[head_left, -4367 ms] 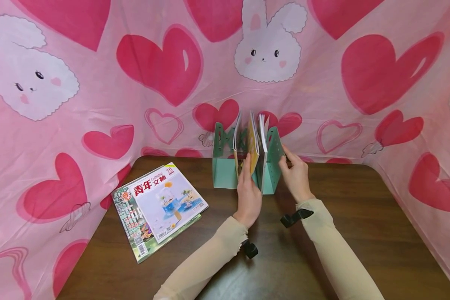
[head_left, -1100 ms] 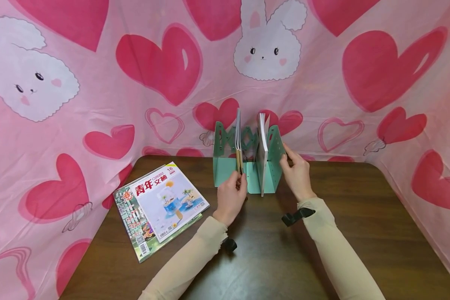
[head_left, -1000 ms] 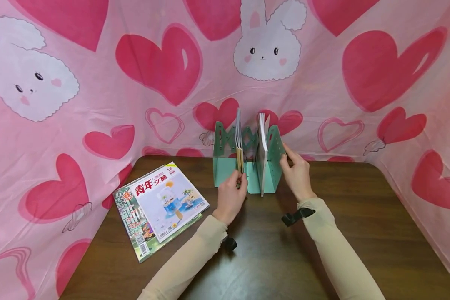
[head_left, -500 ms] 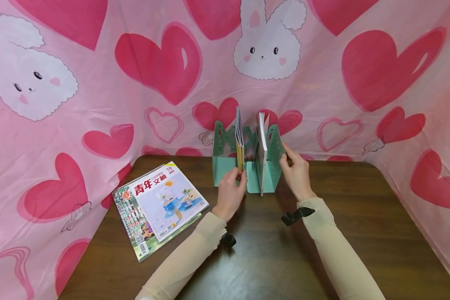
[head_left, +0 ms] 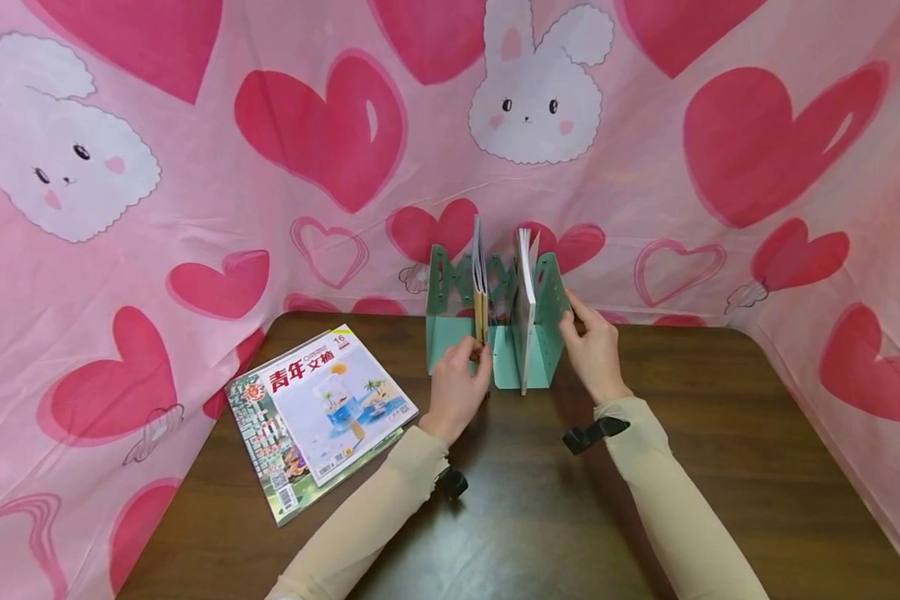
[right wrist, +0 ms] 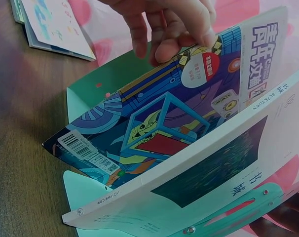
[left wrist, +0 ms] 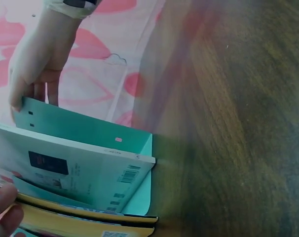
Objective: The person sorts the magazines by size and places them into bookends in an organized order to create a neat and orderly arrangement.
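A green metal book stand (head_left: 450,342) with a lattice back stands at the far middle of the table. My left hand (head_left: 459,379) pinches the front edges of thin yellow-edged magazines (head_left: 481,308) standing upright in it. In the right wrist view, the left thumb lies on the blue illustrated cover (right wrist: 164,123) of one magazine. My right hand (head_left: 592,346) grips the stand's right end plate (head_left: 551,308), fingers behind it and thumb at its near edge. Between that plate and the pinched magazines stands a white magazine (right wrist: 208,163), apart from the left hand.
Two magazines (head_left: 337,400) lie overlapped flat on the left of the brown wooden table (head_left: 690,467). A pink curtain (head_left: 645,183) with hearts and rabbits hangs close behind the stand and along both sides.
The left hand has gone from flat against the magazines to pinching their edges. The yellow magazine has moved left against the others, opening a gap before the white one. The right hand stays put.
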`<state>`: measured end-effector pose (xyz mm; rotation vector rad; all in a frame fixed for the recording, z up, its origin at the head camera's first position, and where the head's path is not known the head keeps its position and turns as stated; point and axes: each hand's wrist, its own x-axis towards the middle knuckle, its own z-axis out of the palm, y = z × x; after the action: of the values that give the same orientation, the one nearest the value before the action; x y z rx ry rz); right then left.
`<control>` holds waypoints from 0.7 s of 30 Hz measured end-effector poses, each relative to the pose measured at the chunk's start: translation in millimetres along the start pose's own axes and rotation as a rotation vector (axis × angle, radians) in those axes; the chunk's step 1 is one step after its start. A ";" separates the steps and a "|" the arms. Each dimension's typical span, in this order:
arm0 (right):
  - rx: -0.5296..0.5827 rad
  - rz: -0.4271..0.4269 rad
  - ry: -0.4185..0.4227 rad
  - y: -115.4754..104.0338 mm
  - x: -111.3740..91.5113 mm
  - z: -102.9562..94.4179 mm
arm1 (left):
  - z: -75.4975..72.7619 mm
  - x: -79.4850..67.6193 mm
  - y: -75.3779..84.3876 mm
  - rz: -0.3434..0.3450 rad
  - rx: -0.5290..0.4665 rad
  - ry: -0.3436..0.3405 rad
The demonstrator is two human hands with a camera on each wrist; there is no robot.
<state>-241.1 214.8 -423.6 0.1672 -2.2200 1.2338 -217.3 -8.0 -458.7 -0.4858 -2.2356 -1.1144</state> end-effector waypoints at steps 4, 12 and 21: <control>0.000 0.009 -0.003 0.2 -0.6 -0.7 | -6.0 -2.0 2.7 -0.016 0.014 -0.046; -0.005 0.013 -0.011 0.9 -1.4 -0.6 | -30.3 -12.0 1.2 -0.103 0.037 -0.099; 0.002 0.004 -0.015 0.8 -0.6 -1.6 | -67.3 -18.5 -14.5 -0.210 0.068 -0.107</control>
<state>-240.2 216.4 -423.9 0.1740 -2.2327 1.2412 -188.3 -72.1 -447.2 -0.2933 -2.4542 -1.1349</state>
